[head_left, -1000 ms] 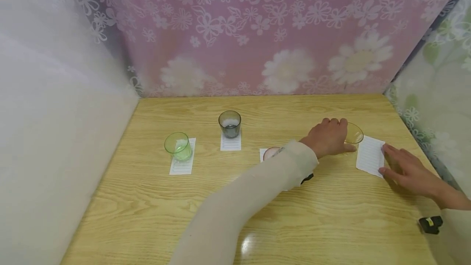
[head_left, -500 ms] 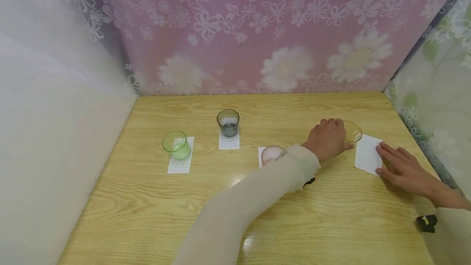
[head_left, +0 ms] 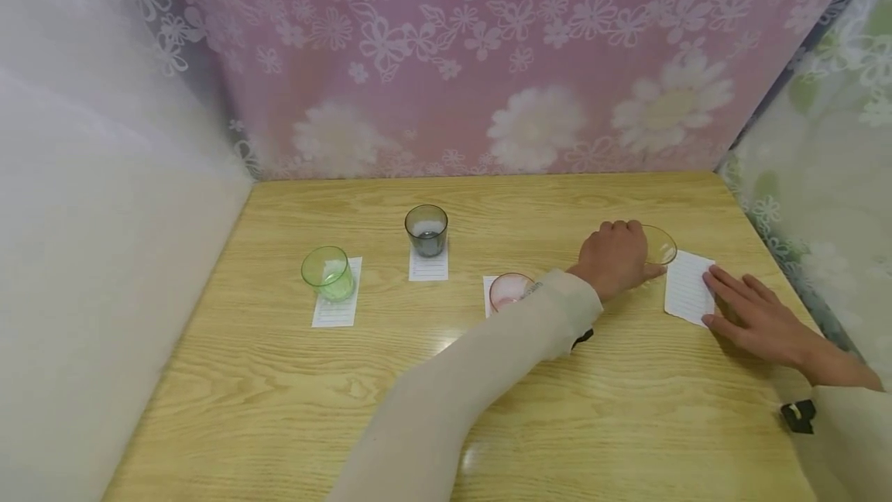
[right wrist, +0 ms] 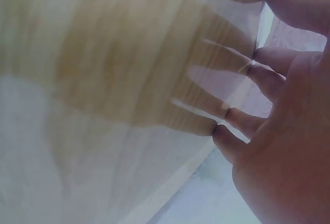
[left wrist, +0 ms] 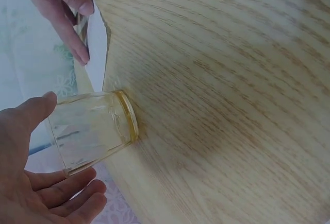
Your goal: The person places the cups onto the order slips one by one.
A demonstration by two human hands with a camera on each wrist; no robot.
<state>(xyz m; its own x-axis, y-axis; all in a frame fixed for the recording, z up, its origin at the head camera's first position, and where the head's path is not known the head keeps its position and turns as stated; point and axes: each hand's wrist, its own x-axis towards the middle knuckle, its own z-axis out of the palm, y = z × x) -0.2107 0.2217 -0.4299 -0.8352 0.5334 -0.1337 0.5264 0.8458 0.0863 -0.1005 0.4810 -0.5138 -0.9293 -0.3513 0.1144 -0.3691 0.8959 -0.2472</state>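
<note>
My left hand (head_left: 615, 259) reaches over from the left and grips a clear yellow glass (head_left: 658, 245). In the left wrist view the thumb lies on one side of the glass (left wrist: 95, 131) and the fingers curl on the other, its base right at the table. Just right of it lies a lined white sheet of paper (head_left: 688, 289). The fingertips of my right hand (head_left: 756, 324) touch the sheet's right edge, fingers nearly straight. That hand shows from the palm side in the right wrist view, fingertips down on the surface.
A green glass (head_left: 329, 275) and a grey glass (head_left: 427, 231) stand on lined paper slips at the left and back. A pink glass (head_left: 511, 290) on another slip is partly hidden by my left sleeve (head_left: 481, 370). Flowered walls border the wooden table (head_left: 279, 393).
The head view has shifted slightly, so everything sits a little further left. My right fingertips have edged leftward onto the sheet's side. My left hand keeps its grip on the yellow glass.
</note>
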